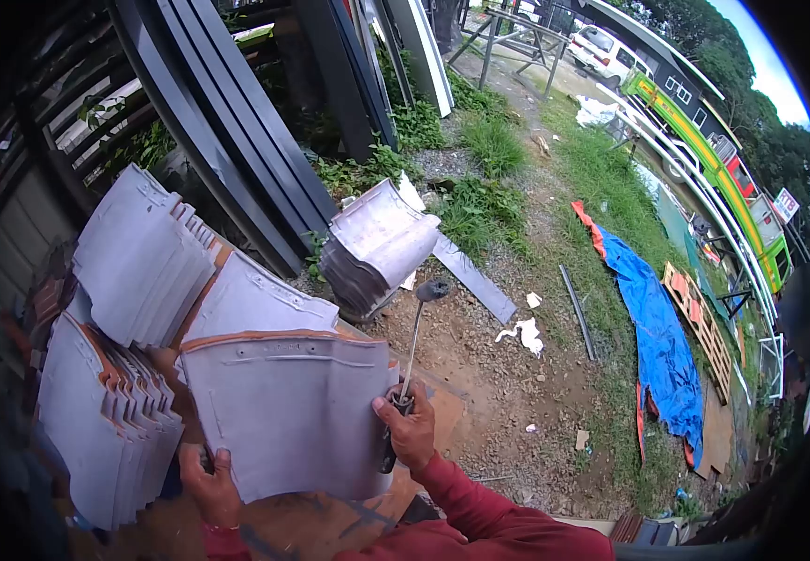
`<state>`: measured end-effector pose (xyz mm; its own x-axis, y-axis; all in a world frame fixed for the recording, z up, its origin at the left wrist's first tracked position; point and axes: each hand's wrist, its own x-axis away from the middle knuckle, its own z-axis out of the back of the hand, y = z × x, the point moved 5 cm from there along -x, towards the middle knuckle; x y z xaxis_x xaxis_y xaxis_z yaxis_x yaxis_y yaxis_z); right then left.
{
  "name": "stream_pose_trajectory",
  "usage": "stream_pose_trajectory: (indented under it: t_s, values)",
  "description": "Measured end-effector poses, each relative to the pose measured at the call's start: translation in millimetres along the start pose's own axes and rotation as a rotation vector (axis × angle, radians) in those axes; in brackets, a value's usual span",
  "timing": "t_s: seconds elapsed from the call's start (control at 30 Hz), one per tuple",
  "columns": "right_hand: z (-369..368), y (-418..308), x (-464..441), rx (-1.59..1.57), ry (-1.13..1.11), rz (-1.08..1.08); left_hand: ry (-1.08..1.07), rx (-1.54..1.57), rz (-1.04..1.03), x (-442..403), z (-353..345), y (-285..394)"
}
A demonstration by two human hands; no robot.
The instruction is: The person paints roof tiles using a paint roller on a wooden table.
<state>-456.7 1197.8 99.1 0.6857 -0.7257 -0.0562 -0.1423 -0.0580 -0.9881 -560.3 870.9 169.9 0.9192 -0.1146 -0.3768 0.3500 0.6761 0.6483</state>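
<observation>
A grey curved roof tile [288,411] with an orange upper edge is tilted up in front of me. My left hand [211,484] grips its lower left edge, thumb on the face. At its right edge, my right hand [409,425] is closed around the dark handle of a tool [413,346], whose thin metal rod ends in a dark, rounded head. Whether the right fingers also press on the tile is hard to tell. Behind the held tile lies another grey tile [260,299]. Stacked tiles [143,262] stand to the left, with a second stack [106,421] below them.
Another tile stack [382,243] sits on the ground ahead. Long dark metal panels [227,131] lean at the upper left. On the right lie a blue tarp [653,327] and a wooden pallet [700,327]. A green truck [714,168] and a white vehicle [606,51] are farther off.
</observation>
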Motion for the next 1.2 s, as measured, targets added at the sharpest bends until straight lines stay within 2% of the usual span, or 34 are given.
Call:
stream_pose_trajectory:
  t_s: [0.1,0.17,0.27,0.33,0.47,0.5,0.57,0.63,0.77,0.83,0.87,0.93,1.0,1.07,1.1,1.13,1.17,1.2]
  values:
    - [9.5,-1.1,36.9,0.150,-0.047,0.046,-0.017,0.084,0.061,70.0,11.4,-26.6]
    - [6.7,8.1,72.4,0.087,-0.059,-0.008,-0.042,0.154,0.211,118.8,22.5,-56.5]
    - [0.4,34.9,133.5,0.233,-0.054,0.068,-0.066,0.179,0.339,189.3,51.6,-104.6]
    - [-12.8,53.8,182.9,0.201,-0.098,-0.042,-0.075,0.176,0.377,232.7,79.8,-135.2]
    - [-47.3,85.3,278.2,0.301,-0.165,-0.081,-0.031,0.131,0.387,301.3,144.5,-208.7]
    - [-55.8,96.6,296.3,0.301,-0.168,-0.081,-0.029,0.131,0.389,308.9,158.9,-221.5]
    - [-72.9,127.7,335.9,0.280,-0.221,-0.221,-0.031,0.038,0.415,327.4,189.0,-248.8]
    - [-88.0,131.3,368.3,0.280,-0.201,-0.184,-0.046,-0.003,0.433,343.8,201.5,-290.5]
    - [-111.2,147.7,400.9,0.249,-0.182,-0.145,-0.013,-0.136,0.274,341.9,209.0,-337.4]
    - [-114.9,135.6,410.2,0.329,-0.191,-0.083,-0.029,-0.177,0.214,341.2,205.6,-351.1]
    - [-116.0,131.0,417.5,0.250,-0.201,-0.154,-0.058,-0.212,0.194,339.9,200.6,-355.6]
    - [-118.5,109.0,427.0,0.191,-0.208,-0.126,-0.127,-0.260,0.219,339.4,194.4,-361.9]
    - [-112.8,95.7,436.9,0.129,-0.259,-0.049,-0.157,-0.208,0.209,341.0,199.2,-366.3]
    - [-100.4,80.8,449.2,0.059,-0.280,-0.071,-0.187,-0.148,0.227,346.2,194.7,-364.8]
    - [-93.6,76.4,455.6,-0.023,-0.320,-0.095,-0.115,-0.072,0.212,351.6,194.9,-361.2]
    - [-80.9,78.0,459.3,-0.008,-0.299,-0.080,-0.037,-0.018,0.225,366.9,201.7,-362.7]
    - [-69.0,85.1,463.8,0.007,-0.308,-0.090,-0.089,-0.047,0.272,384.6,197.3,-377.4]
    - [-52.9,89.9,463.4,0.173,-0.323,-0.013,-0.173,-0.105,0.343,399.9,200.0,-375.0]
